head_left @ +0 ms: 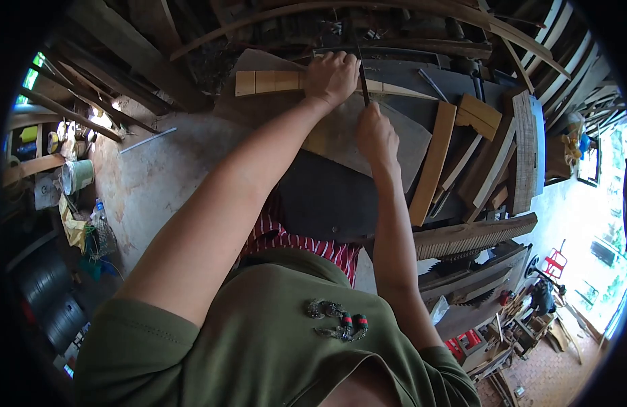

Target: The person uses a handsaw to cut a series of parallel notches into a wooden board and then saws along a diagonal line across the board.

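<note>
My right hand [378,136] is closed round the near end of what looks like a handsaw [362,78]. Its long, thin dark blade is seen edge-on and points away from me; the teeth cannot be made out. The blade crosses a pale, tapering wood strip [276,82] lying on a flat brown board [402,132]. Just left of the blade, my left hand [332,80] presses down on the strip with curled fingers, hiding its middle. Dark lines cross the strip's wide left end.
At the right lie a long wood piece [433,163], a curved block [480,117] and stacked planks [527,149]. A toothed-looking wooden piece [473,236] is nearer me. Long timbers [456,47] run along the back. A bucket [77,176] stands at the left.
</note>
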Motion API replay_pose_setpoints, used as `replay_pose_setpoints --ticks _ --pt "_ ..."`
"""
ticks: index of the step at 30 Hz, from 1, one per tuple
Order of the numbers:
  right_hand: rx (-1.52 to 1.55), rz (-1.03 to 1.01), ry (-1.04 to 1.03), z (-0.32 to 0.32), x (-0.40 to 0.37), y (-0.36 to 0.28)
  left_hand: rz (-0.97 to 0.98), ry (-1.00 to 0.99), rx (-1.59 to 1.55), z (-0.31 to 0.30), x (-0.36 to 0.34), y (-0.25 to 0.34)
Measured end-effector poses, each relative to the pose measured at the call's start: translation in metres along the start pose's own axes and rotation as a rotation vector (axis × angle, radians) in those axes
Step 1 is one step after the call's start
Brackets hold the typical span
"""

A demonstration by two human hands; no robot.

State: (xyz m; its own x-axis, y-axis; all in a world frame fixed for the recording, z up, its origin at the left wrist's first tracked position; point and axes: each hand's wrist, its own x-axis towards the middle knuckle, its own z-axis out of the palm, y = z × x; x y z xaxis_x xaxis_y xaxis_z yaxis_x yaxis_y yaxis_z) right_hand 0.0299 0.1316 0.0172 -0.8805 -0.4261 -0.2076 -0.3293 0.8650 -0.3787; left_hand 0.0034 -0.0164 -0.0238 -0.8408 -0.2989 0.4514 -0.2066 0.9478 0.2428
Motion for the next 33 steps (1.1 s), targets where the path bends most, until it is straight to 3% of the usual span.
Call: replay_pose_setpoints --ticks 2,10,16,23,28,33 --pt "0.011 -0.056 0.041 0.002 0.009 -0.003 0.007 0.019 0.009 -0.001 -0.001 -0.002" --pt "-0.008 0.073 -0.088 -0.013 -0.045 -0.005 0.013 0.03 -0.009 0.001 -0.003 -0.003" --pt "-0.015 -0.023 0.043 0.003 0.02 -0.008 -0.004 0.027 0.001 -0.001 -0.001 -0.001" --pt "-0.002 0.086 -0.112 -0.009 -0.051 -0.003 0.015 0.036 -0.021 0.004 -0.001 -0.004" --pt "0.039 0.0 0.022 0.004 0.009 -0.003 -0.014 -0.019 -0.011 0.001 -0.001 -0.003" --pt "0.028 0.025 -0.001 -0.003 -0.031 -0.001 -0.017 -0.001 -0.005 0.001 -0.001 -0.001"
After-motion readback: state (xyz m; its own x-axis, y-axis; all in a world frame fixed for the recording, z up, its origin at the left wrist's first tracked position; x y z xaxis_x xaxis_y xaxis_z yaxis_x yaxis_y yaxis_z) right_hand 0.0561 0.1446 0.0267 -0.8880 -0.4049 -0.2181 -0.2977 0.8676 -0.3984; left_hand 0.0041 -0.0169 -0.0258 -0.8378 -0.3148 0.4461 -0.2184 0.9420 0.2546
